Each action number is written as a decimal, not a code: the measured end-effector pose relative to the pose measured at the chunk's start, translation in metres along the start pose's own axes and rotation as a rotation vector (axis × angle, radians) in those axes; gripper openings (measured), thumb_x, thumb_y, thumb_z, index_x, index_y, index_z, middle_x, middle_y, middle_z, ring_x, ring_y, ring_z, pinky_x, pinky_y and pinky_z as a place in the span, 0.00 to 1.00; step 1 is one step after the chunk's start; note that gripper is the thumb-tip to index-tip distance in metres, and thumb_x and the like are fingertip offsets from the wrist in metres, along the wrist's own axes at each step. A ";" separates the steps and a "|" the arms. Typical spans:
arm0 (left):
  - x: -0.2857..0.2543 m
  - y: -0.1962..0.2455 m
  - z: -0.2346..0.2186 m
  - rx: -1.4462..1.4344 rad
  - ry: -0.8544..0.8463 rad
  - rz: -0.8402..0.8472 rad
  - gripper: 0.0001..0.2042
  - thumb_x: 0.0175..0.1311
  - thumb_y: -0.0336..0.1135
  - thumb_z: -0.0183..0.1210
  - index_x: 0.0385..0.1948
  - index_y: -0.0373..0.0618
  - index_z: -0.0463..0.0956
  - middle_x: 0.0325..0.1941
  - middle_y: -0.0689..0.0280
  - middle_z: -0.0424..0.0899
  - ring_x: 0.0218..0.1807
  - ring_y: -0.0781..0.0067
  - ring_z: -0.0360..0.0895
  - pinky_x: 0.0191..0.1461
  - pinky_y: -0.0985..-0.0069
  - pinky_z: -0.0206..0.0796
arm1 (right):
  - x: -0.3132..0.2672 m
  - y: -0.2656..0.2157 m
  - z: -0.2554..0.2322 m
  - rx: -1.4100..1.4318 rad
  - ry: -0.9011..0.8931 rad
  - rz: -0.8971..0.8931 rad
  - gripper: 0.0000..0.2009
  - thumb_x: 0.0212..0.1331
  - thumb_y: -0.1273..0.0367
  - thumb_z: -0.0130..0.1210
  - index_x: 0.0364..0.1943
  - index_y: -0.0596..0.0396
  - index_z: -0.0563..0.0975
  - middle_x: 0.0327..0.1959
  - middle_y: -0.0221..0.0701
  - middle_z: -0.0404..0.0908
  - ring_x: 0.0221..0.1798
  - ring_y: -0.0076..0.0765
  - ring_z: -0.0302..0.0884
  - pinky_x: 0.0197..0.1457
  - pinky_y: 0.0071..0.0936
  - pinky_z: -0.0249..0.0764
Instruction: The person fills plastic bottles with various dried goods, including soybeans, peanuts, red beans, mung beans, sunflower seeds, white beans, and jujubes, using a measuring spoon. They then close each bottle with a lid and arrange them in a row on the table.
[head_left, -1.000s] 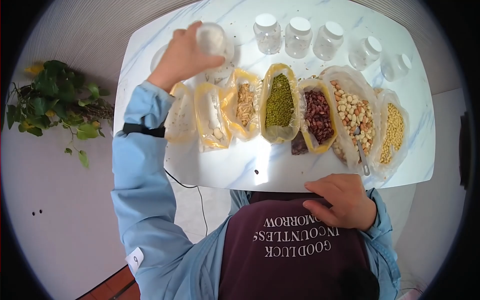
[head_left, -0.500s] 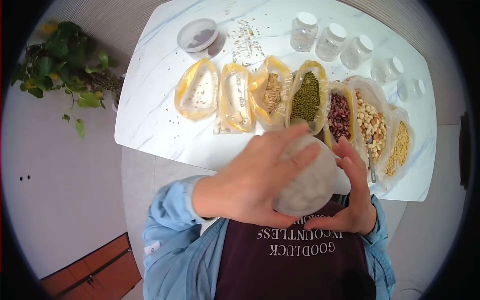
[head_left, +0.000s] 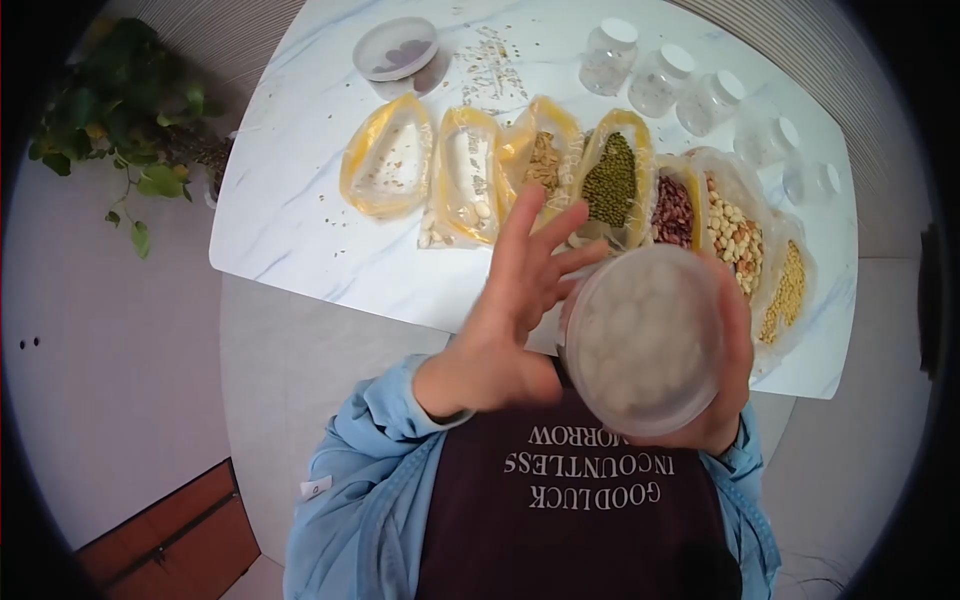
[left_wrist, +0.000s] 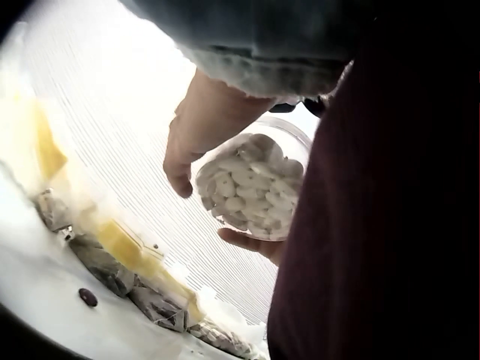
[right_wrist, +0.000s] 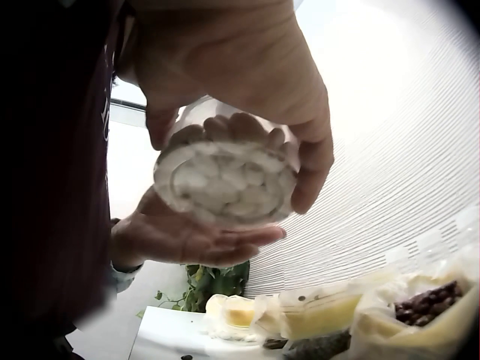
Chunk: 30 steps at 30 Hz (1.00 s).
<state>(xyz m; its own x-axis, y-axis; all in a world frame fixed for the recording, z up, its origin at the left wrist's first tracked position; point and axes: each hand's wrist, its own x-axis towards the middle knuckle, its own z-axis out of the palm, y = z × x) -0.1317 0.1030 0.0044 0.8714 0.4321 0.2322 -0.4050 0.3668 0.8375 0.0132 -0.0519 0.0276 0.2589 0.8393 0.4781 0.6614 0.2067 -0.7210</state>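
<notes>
In the head view a round, see-through plastic tub (head_left: 645,335) of white beans is held up in front of the shirt, above the table's near edge. My right hand (head_left: 735,350) grips it round the side, thumb and fingers curled about its wall in the right wrist view. My left hand (head_left: 505,320) is just left of the tub, its fingers spread and holding nothing. From the left wrist, the white beans (left_wrist: 247,184) show through the clear wall. The tub's top looks frosted from above.
Open bags line the table (head_left: 300,255), among them mung beans (head_left: 610,180), red beans (head_left: 672,210), peanuts (head_left: 732,235) and yellow beans (head_left: 785,290). Several white-lidded jars (head_left: 660,80) stand behind. A round tub (head_left: 395,50) with dark contents sits at the back left, near scattered grains (head_left: 492,70).
My left hand brought the tub from the table's back left to the front of the body. The right hand now grips it, and the left has let go and moved leftward.
</notes>
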 end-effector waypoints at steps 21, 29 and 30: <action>-0.011 -0.013 0.006 -0.542 0.049 -0.452 0.39 0.65 0.51 0.53 0.71 0.52 0.39 0.72 0.58 0.52 0.72 0.61 0.53 0.72 0.62 0.49 | 0.020 -0.013 0.014 -0.227 -0.124 0.037 0.49 0.29 0.45 0.71 0.61 0.52 0.67 0.59 0.52 0.63 0.54 0.57 0.69 0.54 0.46 0.69; -0.013 -0.016 -0.001 -0.584 0.113 -0.765 0.32 0.69 0.56 0.38 0.67 0.42 0.52 0.67 0.57 0.62 0.68 0.59 0.61 0.69 0.62 0.55 | 0.023 -0.019 0.011 -0.390 -0.263 -0.168 0.42 0.27 0.48 0.70 0.55 0.47 0.73 0.56 0.48 0.67 0.54 0.58 0.69 0.52 0.47 0.69; -0.013 -0.016 -0.002 -0.646 0.113 -0.759 0.31 0.70 0.55 0.40 0.67 0.43 0.53 0.66 0.58 0.65 0.66 0.60 0.64 0.68 0.64 0.56 | 0.024 -0.017 0.011 -0.371 -0.267 -0.239 0.41 0.29 0.48 0.70 0.55 0.47 0.73 0.56 0.49 0.66 0.55 0.59 0.68 0.53 0.47 0.68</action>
<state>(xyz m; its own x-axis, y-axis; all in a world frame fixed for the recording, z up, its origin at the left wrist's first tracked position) -0.1372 0.0936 -0.0129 0.9438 -0.0383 -0.3283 0.1451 0.9404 0.3074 0.0008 -0.0299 0.0457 -0.0864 0.8995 0.4283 0.8980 0.2564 -0.3575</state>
